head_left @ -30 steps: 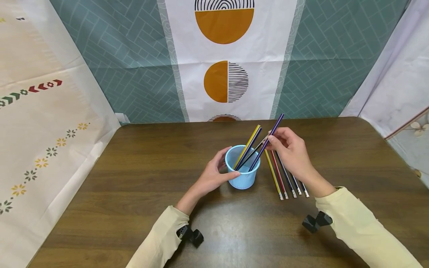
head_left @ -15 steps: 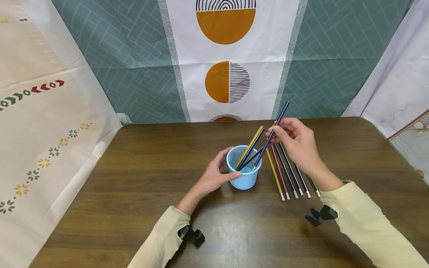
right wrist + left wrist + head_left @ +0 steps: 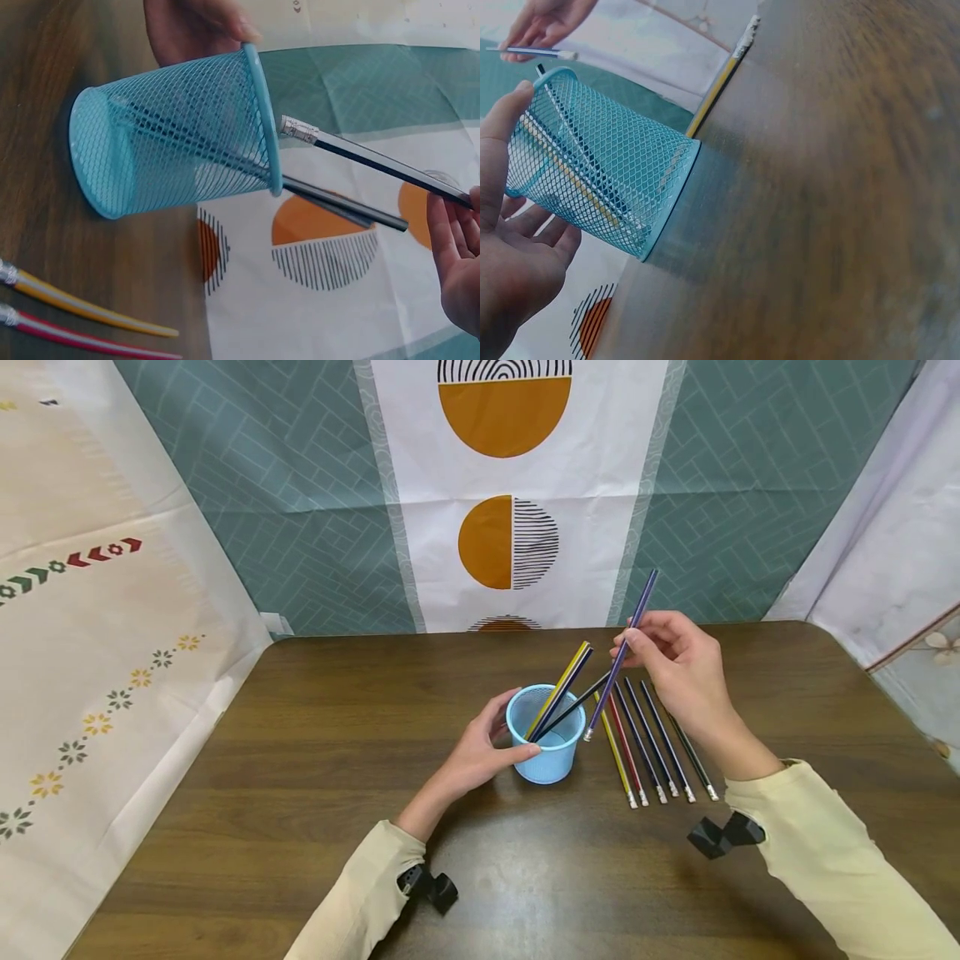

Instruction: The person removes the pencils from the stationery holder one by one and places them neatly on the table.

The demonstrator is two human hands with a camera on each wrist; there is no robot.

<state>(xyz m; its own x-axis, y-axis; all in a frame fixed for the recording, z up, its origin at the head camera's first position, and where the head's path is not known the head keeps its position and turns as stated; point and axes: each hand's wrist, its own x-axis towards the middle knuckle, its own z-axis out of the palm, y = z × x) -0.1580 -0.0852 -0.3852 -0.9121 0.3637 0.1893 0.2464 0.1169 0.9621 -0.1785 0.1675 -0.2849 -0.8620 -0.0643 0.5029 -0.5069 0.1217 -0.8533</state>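
My left hand grips a light blue mesh pencil cup, thumb near the front rim and fingers round its far left side. Inside lean a yellow pencil, a dark blue one close against it and a black pencil tilted right. My right hand pinches a dark blue-purple pencil by its upper part. Its eraser end points down, apart from the cup; in the right wrist view that eraser hangs just beyond the rim.
Right of the cup, several pencils lie side by side on the wooden table, eraser ends toward me. Among them are a yellow pencil and a red pencil. A patterned cloth hangs behind the table.
The right hand has moved up and right, drawing the blue-purple pencil's eraser end out of the cup. The black pencil now leans on the rim alone. My left hand holds still.
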